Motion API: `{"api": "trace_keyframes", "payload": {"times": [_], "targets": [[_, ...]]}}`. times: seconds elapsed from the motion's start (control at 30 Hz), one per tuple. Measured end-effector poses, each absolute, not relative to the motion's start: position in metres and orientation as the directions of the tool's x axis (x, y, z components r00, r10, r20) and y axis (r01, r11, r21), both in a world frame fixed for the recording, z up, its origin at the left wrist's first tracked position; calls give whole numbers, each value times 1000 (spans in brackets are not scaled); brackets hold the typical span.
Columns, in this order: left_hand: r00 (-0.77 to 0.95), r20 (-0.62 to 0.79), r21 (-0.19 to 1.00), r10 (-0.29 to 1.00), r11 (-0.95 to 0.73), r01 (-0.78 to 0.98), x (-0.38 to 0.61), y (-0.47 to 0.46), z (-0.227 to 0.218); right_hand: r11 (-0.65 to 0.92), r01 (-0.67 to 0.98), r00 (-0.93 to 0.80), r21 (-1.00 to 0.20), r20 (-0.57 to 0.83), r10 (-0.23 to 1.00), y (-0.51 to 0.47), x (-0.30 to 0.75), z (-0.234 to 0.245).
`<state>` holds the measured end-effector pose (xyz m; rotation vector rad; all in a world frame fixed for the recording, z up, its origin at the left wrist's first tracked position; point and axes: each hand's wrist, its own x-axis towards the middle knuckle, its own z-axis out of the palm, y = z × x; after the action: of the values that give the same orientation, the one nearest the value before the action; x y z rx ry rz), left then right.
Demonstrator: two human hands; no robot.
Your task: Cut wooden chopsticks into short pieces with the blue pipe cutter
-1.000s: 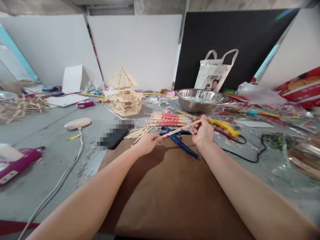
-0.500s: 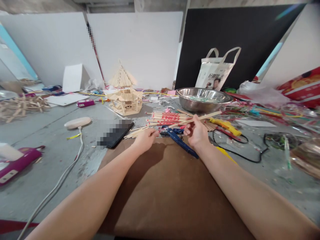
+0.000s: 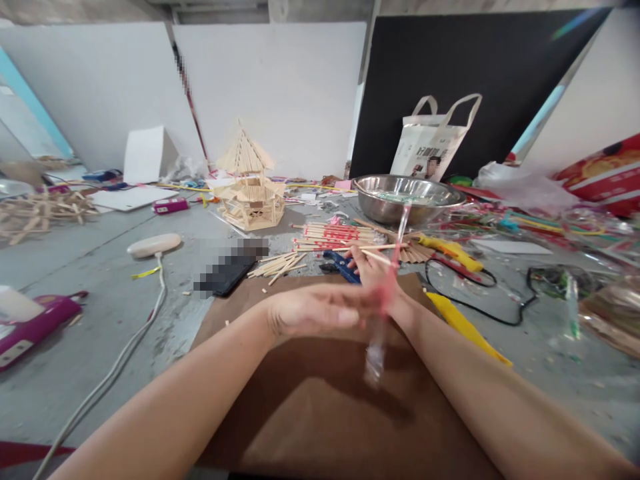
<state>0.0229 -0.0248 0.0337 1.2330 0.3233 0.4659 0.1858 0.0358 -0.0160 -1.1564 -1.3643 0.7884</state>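
Observation:
My right hand (image 3: 371,268) is closed on a thin pair of wooden chopsticks (image 3: 376,249) that points left and right above the blue pliers (image 3: 344,264). My left hand (image 3: 320,311) has crossed in front of it, fingers together and blurred by motion. At its fingertips is a clear plastic sleeve with red print (image 3: 381,313), smeared into a long near-vertical streak. Both hands hover over the far end of a brown board (image 3: 320,407). Beyond them lies a pile of red-wrapped chopsticks (image 3: 334,235), with bare sticks (image 3: 277,265) to its left.
A stick-built pavilion model (image 3: 249,185) stands at the back, and a steel bowl (image 3: 407,200) to its right. A yellow glue gun (image 3: 449,250) with black cord, a yellow strip (image 3: 467,327), a dark phone (image 3: 227,273), a white puck (image 3: 154,245) on a cable and a pink box (image 3: 35,323) lie around.
My left hand swept right and toward me with the clear sleeve, off the chopsticks. My right hand drew back slightly with the bare sticks. The view barely shifted.

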Motion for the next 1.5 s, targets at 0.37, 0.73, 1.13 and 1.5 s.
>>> {"api": "trace_keyframes", "payload": {"times": [0.37, 0.73, 1.13, 1.5], "targets": [[264, 42, 894, 964, -154, 421, 15, 14, -7, 443, 448, 43, -776, 514, 857, 35, 191, -13], [60, 221, 170, 973, -99, 980, -14, 27, -11, 249, 336, 285, -908, 350, 892, 46, 205, -15], [26, 162, 118, 986, -45, 992, -21, 34, -10, 300, 1, 357, -954, 280, 891, 52, 208, -12], [191, 33, 960, 981, -84, 268, 8, 23, -6, 225, -165, 48, -960, 220, 974, 29, 180, -2]]}}
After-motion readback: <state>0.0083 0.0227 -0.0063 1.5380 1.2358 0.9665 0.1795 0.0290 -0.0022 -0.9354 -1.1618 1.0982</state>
